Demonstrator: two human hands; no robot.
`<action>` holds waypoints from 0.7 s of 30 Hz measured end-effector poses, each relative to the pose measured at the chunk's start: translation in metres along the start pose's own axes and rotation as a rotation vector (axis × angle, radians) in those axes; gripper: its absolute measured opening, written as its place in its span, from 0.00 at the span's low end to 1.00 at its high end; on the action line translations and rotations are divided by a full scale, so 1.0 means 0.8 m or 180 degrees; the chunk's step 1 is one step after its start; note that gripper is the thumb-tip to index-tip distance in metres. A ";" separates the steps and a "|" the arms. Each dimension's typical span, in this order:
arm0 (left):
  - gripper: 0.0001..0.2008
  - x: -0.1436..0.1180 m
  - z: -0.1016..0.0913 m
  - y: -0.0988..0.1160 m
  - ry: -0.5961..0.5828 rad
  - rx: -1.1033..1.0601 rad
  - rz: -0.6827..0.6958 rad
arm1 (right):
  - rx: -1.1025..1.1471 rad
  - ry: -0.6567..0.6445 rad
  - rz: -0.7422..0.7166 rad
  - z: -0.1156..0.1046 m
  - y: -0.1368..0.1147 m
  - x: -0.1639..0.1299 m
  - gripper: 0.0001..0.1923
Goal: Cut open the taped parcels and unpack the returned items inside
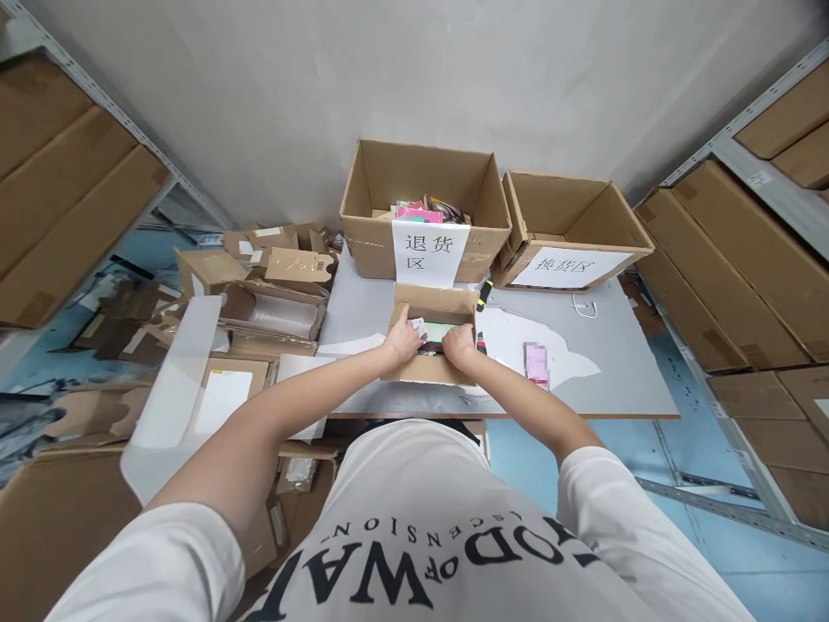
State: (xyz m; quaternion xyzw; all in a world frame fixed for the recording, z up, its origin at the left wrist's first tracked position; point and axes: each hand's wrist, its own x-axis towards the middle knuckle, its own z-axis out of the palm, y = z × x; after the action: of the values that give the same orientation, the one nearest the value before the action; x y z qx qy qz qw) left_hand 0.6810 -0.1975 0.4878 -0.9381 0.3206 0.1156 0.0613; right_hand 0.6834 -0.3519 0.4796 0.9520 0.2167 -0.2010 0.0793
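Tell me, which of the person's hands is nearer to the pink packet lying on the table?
The right hand. It rests on the small open box, with the pink packet lying apart to its right. The left hand is at the box's far side, farther from the packet.

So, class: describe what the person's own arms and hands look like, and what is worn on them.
Both arms are bare from short white T-shirt sleeves down. The left hand and right hand wear no gloves; no watch, ring or bracelet shows.
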 end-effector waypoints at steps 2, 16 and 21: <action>0.21 -0.008 0.001 -0.005 0.0063 -0.0066 -0.0197 | -0.0031 -0.0032 0.0578 0.002 0.008 -0.005 0.27; 0.63 -0.039 0.025 -0.021 0.0044 -0.0289 -0.1153 | 0.0874 -0.0234 0.1177 0.048 0.064 -0.044 0.75; 0.66 -0.039 0.040 -0.025 -0.0018 -0.0605 -0.1264 | 0.1544 0.0220 0.0922 0.078 0.074 -0.046 0.75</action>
State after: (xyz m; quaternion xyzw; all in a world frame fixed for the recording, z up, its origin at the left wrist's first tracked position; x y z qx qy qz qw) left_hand 0.6634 -0.1576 0.4656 -0.9841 0.1169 0.1336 -0.0050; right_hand 0.6579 -0.4338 0.4423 0.9705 0.0265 -0.2011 -0.1303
